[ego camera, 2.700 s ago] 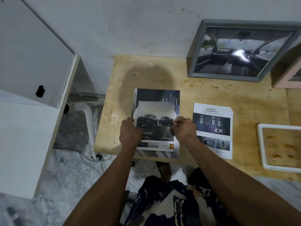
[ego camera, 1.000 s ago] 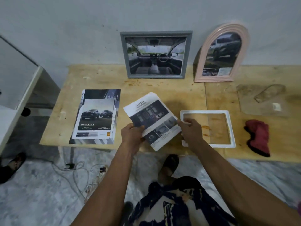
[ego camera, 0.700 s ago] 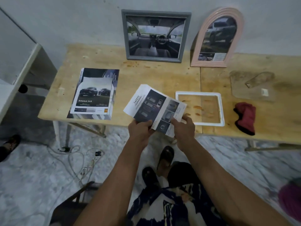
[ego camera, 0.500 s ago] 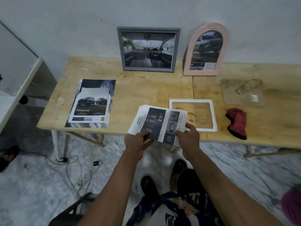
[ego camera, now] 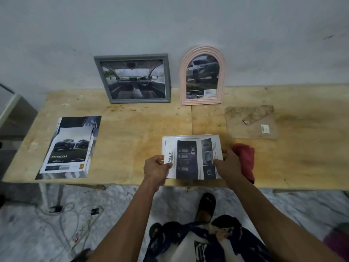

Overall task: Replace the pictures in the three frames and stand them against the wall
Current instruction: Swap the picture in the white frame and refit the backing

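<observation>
Both hands hold the "SAFETY" car picture [ego camera: 192, 157] flat, low over the front edge of the wooden tabletop [ego camera: 136, 133]. The left hand [ego camera: 155, 168] pinches its left edge, thumb on top beside the printed heading; the right hand [ego camera: 229, 164] grips its right edge with the fingers curled over the sheet. A white rim shows along the sheet's top and left sides, most likely the white frame [ego camera: 187, 136] lying beneath it, though how the two sit together cannot be told.

Against the wall [ego camera: 170, 25] at the back, the grey rectangular frame [ego camera: 132, 79] leans with a car-interior photo in it, and just to its right stands the pink arched frame [ego camera: 203, 76] with an SUV photo. On the left of the tabletop lies a car brochure [ego camera: 70, 146] with a smaller car picture on top. A red cloth [ego camera: 244, 157] sits just right of the right hand, and a clear glass pane [ego camera: 253, 122] with a small backing piece on it lies farther back on the right.
</observation>
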Available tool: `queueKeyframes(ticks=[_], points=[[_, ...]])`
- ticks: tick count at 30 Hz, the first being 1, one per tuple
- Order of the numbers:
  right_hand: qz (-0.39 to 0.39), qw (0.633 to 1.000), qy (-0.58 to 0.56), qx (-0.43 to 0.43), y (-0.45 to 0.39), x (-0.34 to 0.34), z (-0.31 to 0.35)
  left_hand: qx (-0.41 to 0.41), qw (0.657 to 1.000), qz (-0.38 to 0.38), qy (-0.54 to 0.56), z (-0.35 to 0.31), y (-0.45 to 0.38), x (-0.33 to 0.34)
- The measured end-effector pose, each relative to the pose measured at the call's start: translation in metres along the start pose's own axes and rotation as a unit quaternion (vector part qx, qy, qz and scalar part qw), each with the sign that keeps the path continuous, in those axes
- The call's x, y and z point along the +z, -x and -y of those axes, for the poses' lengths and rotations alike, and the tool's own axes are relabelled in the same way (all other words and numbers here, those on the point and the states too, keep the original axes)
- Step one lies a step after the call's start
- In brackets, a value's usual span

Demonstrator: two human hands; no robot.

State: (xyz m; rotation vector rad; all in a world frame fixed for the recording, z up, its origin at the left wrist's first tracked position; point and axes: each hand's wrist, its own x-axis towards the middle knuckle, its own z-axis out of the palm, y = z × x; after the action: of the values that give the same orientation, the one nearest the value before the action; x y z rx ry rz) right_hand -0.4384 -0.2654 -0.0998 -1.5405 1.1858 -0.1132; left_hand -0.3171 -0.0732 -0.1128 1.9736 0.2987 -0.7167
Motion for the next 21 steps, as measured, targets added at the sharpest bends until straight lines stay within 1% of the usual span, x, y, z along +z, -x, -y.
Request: queueKeyframes(ticks=[7, 12, 17, 21], points=[[0.024, 0.999, 0.047, 0.004, -0.034, -0.016, -0.004, 0.014, 0.995, -0.055, -0.084, -0.007, -0.001, 0.033], [0.022, 0.998, 0.065, 0.009, -0.043, -0.012, -0.010, 0.021, 0.987, -0.065, -0.146, -0.006, -0.008, 0.035], [0.017, 0.997, 0.074, 0.005, -0.044, -0.003, -0.010, 0.056, 0.972, -0.063, -0.221, -0.010, -0.017, 0.034], [0.010, 0.996, 0.094, -0.005, -0.045, 0.003, -0.012, 0.084, 0.951, -0.049, -0.294, -0.012, -0.023, 0.032]])
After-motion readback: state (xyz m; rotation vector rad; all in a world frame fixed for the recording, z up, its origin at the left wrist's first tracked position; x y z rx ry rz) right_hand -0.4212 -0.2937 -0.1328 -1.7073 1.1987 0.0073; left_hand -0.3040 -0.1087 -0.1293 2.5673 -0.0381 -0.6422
